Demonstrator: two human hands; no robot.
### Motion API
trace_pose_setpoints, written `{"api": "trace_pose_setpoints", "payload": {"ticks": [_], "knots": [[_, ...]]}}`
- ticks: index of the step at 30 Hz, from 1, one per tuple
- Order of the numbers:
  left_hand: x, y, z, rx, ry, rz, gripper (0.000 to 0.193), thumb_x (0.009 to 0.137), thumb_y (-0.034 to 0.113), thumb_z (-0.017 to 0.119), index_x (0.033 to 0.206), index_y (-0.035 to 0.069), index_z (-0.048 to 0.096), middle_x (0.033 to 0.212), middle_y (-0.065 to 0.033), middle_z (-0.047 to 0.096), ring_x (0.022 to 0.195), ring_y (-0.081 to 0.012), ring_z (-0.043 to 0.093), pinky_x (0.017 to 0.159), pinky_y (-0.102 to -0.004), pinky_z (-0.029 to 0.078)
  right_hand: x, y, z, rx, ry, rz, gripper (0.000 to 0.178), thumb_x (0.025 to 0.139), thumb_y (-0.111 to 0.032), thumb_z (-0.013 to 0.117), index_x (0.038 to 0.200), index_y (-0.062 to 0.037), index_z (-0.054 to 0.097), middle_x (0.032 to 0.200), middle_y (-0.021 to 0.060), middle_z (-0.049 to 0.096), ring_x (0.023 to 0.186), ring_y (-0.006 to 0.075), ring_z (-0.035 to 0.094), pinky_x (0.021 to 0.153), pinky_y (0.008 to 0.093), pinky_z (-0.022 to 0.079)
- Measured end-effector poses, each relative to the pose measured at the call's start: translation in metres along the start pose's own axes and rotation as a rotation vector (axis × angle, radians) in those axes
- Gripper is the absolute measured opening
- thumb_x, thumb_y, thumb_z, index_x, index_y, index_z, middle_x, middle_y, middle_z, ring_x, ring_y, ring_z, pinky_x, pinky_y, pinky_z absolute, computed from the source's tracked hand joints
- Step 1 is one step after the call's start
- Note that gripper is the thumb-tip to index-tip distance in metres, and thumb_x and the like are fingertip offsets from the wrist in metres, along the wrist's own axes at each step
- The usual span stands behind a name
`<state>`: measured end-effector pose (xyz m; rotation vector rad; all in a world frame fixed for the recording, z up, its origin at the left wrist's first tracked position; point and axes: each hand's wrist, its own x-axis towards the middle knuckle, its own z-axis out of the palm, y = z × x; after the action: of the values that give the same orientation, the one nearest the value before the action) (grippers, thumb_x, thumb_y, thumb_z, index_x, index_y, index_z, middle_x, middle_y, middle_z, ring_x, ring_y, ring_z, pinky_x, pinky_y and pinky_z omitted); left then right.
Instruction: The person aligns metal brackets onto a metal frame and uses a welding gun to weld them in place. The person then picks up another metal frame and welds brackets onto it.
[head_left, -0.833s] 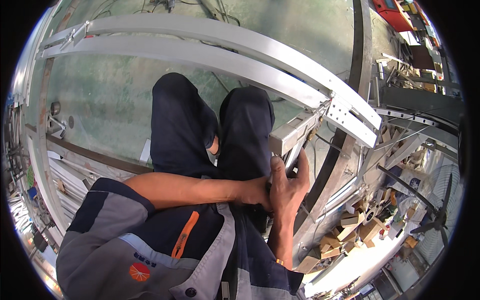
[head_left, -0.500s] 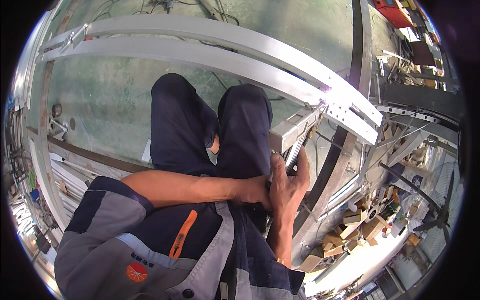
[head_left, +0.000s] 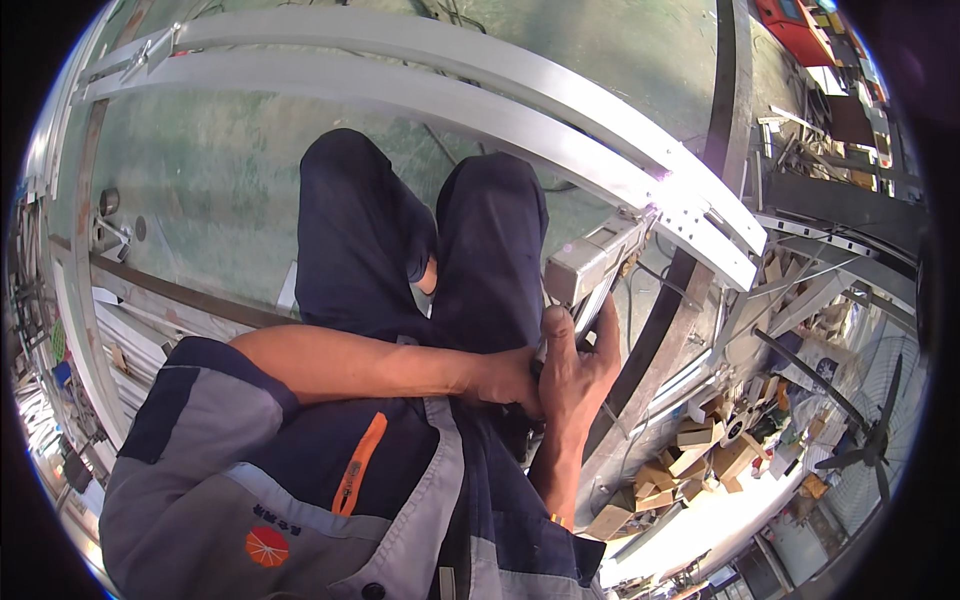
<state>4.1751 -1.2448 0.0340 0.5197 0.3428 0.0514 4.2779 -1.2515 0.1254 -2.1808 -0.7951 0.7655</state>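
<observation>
A boxy grey metal tool (head_left: 592,262), its exact kind unclear, slants up from my hands. Its far end meets the underside of the nearer of two pale metal rails (head_left: 570,140), beside a bright glare and a row of small holes. My right hand (head_left: 580,368) is closed round the tool's lower part, thumb up along it. Crossing my lap, my left hand (head_left: 508,382) is closed against the same lower part, next to my right wrist. What its fingers wrap is mostly hidden behind the right hand.
A dark steel beam (head_left: 655,335) runs under the rails at the right. Beyond it lie cardboard boxes (head_left: 690,455) and a caged fan (head_left: 878,440). Another brown beam (head_left: 180,292) passes at the left. Cables (head_left: 450,15) trail over the green floor at the far side.
Both hands keep the same hold, and the tool stays against the rail. The view has shifted slightly; hands and tool show almost no other movement.
</observation>
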Motion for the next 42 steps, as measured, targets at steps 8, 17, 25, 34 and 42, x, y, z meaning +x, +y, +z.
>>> {"api": "trace_pose_setpoints", "payload": {"ticks": [8, 17, 25, 34, 42], "knots": [[-0.005, -0.002, 0.006, -0.03, 0.021, -0.044, 0.034, 0.069, -0.006, 0.08, 0.102, -0.004, 0.072, 0.092, -0.0135, 0.075, 0.081, -0.0213, 0.072, 0.07, -0.033, 0.057, -0.005, 0.006, -0.001, 0.018, -0.005, -0.035, 0.078, 0.091, -0.045, 0.079, 0.14, 0.0106, 0.055, 0.119, 0.0275, 0.064, 0.108, 0.038, 0.067, 0.09, 0.0443, 0.054], [-0.009, -0.008, 0.007, -0.02, 0.003, -0.055, 0.031, 0.069, 0.0, 0.08, 0.099, 0.0, 0.073, 0.088, -0.0087, 0.074, 0.074, -0.016, 0.068, 0.059, -0.0275, 0.05, -0.012, 0.004, -0.001, 0.043, -0.014, -0.031, 0.079, 0.092, -0.051, 0.078, 0.14, 0.0088, 0.057, 0.117, 0.0253, 0.065, 0.105, 0.0339, 0.067, 0.089, 0.0432, 0.053], [-0.013, -0.007, 0.013, -0.037, 0.011, -0.075, 0.031, 0.068, -0.004, 0.078, 0.098, -0.002, 0.074, 0.088, -0.0122, 0.076, 0.078, -0.021, 0.072, 0.068, -0.032, 0.056, -0.017, 0.007, -0.003, 0.017, -0.006, -0.05, 0.073, 0.093, -0.044, 0.079, 0.14, 0.007, 0.057, 0.117, 0.0233, 0.066, 0.103, 0.0324, 0.068, 0.084, 0.0414, 0.055], [-0.016, -0.009, 0.017, -0.011, -0.006, -0.106, 0.037, 0.068, -0.004, 0.079, 0.104, 0.0, 0.071, 0.092, -0.0092, 0.074, 0.081, -0.0189, 0.069, 0.07, -0.0311, 0.054, -0.023, 0.007, -0.007, 0.016, -0.016, -0.042, 0.073, 0.093, -0.043, 0.079, 0.142, 0.0068, 0.056, 0.12, 0.0242, 0.067, 0.108, 0.0322, 0.067, 0.091, 0.0419, 0.053], [-0.025, -0.022, 0.022, 0.115, -0.038, -0.044, 0.037, 0.07, 0.001, 0.081, 0.106, 0.0, 0.071, 0.096, -0.0075, 0.073, 0.09, -0.0168, 0.067, 0.077, -0.0323, 0.052, -0.04, -0.002, -0.011, 0.045, -0.034, -0.035, 0.064, 0.094, -0.03, 0.078, 0.144, 0.0028, 0.057, 0.114, 0.0212, 0.066, 0.095, 0.0276, 0.069, 0.079, 0.0373, 0.056]]}}
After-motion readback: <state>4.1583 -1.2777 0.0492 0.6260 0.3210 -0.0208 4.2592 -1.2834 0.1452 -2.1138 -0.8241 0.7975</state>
